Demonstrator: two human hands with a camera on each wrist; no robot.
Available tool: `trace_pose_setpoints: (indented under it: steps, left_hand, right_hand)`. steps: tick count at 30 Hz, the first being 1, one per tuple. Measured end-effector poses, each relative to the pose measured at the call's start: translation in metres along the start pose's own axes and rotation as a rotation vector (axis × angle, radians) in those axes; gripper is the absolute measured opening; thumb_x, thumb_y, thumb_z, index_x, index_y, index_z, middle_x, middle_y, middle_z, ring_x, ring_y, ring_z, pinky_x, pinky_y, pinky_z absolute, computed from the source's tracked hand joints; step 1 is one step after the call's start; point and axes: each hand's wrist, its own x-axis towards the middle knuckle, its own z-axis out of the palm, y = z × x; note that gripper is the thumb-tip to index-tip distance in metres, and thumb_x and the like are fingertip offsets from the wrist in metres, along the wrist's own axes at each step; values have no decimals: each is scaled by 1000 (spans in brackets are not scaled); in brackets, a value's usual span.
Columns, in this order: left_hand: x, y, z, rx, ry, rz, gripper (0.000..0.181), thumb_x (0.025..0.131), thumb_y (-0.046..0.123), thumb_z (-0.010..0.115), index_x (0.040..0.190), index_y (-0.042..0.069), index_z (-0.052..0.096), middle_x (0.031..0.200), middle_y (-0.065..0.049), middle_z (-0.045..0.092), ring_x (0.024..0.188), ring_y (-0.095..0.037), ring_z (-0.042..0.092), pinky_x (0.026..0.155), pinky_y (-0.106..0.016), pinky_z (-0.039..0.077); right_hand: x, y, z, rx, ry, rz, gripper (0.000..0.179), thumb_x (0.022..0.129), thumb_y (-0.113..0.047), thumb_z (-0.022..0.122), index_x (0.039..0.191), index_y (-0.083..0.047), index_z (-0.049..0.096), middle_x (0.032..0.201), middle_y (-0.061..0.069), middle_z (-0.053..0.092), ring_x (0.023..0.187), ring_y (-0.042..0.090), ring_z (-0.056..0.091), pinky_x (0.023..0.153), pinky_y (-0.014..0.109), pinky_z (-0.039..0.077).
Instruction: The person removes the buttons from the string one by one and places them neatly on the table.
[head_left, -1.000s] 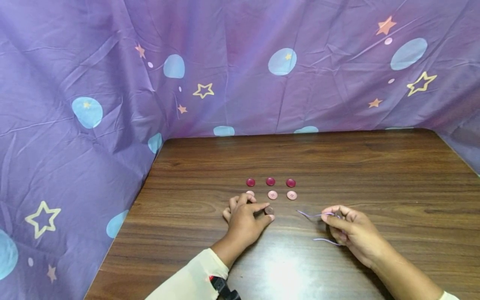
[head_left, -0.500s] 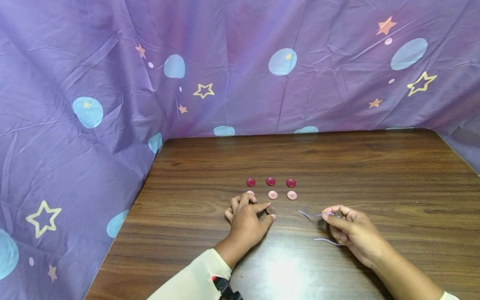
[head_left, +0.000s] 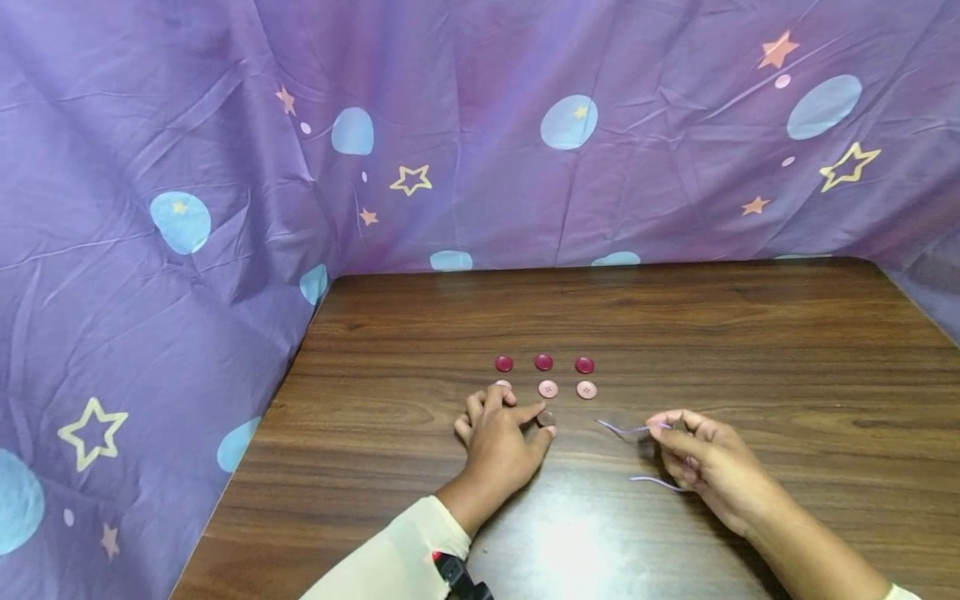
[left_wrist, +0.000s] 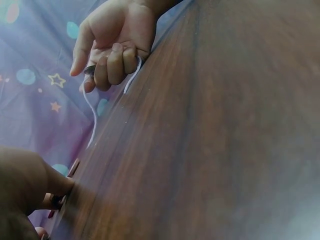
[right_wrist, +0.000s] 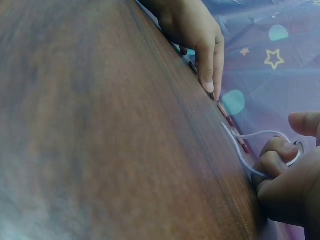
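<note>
Low on the wooden table, the thumb and forefinger of my left hand (head_left: 498, 446) pinch opposite edges of a brown button (head_left: 546, 418). That hand's other fingers bend beside a pink button (head_left: 503, 385), partly covering it. To the right, my right hand (head_left: 705, 458) pinches a purple string (head_left: 626, 432) between thumb and fingertips. One string end points left toward the brown button, apart from it; the other end (head_left: 654, 480) hangs out below the hand. In the left wrist view, a small dark round piece (left_wrist: 90, 70) shows on the string at the right fingers; its kind is unclear.
Behind the brown button lie two more pink buttons (head_left: 548, 389) (head_left: 587, 389), and farther back a row of dark red buttons (head_left: 543, 362). A purple curtain with stars and blue spots (head_left: 487, 142) hangs along the back and left edges of the table (head_left: 750, 333).
My left hand has shifted slightly right, and the brown button with it. The right hand and its string hold nearly still; the head view has drifted a little.
</note>
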Motion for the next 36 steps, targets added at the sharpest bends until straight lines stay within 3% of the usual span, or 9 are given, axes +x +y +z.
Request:
trace_pose_setpoints:
  steps: [10,18,27,36]
  left_hand:
    - [0,2,0,-16,-14,-24,33,86,38,88,119,31,86,120,-4,62,123,-31,49,91,-51,33]
    - [-1,3,1,2,-4,-14,32,86,40,89,117,35,86,117,-4,61,118,-30,49,88,-49,32]
    - [-1,5,2,9,-2,-13,32,86,40,89,117,35,86,117,-3,60,118,-29,49,88,-49,33]
    - [-1,3,2,14,-13,-14,33,86,41,88,119,36,86,117,-3,60,115,-28,48,87,-48,32]
  right_hand:
    - [0,0,0,8,-9,-6,24,113,-6,52,113,-18,73,67,-14,42,62,26,21,56,42,13]
    - [0,1,-1,35,-62,-33,32,113,-4,47,119,-21,73,69,-15,44,61,24,21,55,43,12]
    - [0,-1,-4,22,-74,31,35,115,-9,46,125,-25,75,82,-13,53,60,10,35,56,41,15]
    - [1,0,-4,35,-91,8,35,113,-4,48,123,-23,75,76,-13,51,60,17,26,55,42,13]
